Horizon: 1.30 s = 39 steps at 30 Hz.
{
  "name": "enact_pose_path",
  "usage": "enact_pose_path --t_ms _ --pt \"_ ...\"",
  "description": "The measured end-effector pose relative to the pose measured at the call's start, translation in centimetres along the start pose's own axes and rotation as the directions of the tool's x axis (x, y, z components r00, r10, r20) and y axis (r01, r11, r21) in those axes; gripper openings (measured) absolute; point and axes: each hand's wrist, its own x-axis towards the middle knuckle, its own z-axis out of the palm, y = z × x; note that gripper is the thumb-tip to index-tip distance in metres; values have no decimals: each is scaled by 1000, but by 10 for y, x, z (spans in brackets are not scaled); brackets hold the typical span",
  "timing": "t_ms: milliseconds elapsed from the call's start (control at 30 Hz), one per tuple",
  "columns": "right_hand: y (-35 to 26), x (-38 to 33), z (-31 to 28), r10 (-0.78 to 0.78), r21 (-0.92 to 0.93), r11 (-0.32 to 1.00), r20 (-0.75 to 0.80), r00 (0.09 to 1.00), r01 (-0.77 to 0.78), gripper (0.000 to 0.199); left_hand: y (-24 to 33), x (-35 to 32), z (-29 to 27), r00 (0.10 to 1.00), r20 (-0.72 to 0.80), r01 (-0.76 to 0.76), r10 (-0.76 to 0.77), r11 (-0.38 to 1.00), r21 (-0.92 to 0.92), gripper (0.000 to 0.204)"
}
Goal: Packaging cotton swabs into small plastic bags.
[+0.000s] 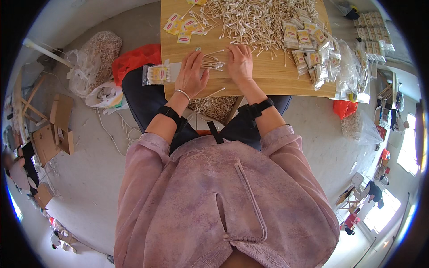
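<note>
My left hand (192,75) lies on the wooden table near its front edge, fingers bent round one end of a small bunch of cotton swabs (213,63). The swabs stick out to the right, between both hands. Just beyond that bunch, my right hand (240,63) rests with its fingers curled and close together; what its fingertips hold, if anything, is hidden. Left of my left hand, a clear packet of cotton swabs (157,75) lies at the table edge. A large heap of loose cotton swabs (252,22) spreads over the far side.
Yellow-and-white cards (183,27) lie at the far left of the table (268,80). Filled packets (308,38) pile up on the right. Below the table edge, more swabs (214,108) sit between my legs. Full bags (100,53) and a cardboard box (61,123) stand left.
</note>
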Motion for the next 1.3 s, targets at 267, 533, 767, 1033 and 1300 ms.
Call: enact_pose_path --t_ms 267,533,767,1033,1300 --pt "-5 0 -5 -66 63 996 99 993 60 16 -4 1 1 998 3 -64 64 992 113 54" --pt "-17 21 6 144 -30 989 103 984 -142 12 -7 -4 5 989 -130 55 -71 991 -120 76" --pt "-24 10 6 -58 -19 998 320 946 68 11 -7 -2 4 993 -93 60 -74 988 -142 76" --pt "-20 28 7 -90 -54 991 402 911 122 15 -7 -3 6 991 -60 107 -117 982 -153 74" --pt "-15 23 -2 -126 -7 991 325 937 135 11 -9 -3 5 993 -80 76 -88 987 -141 71"
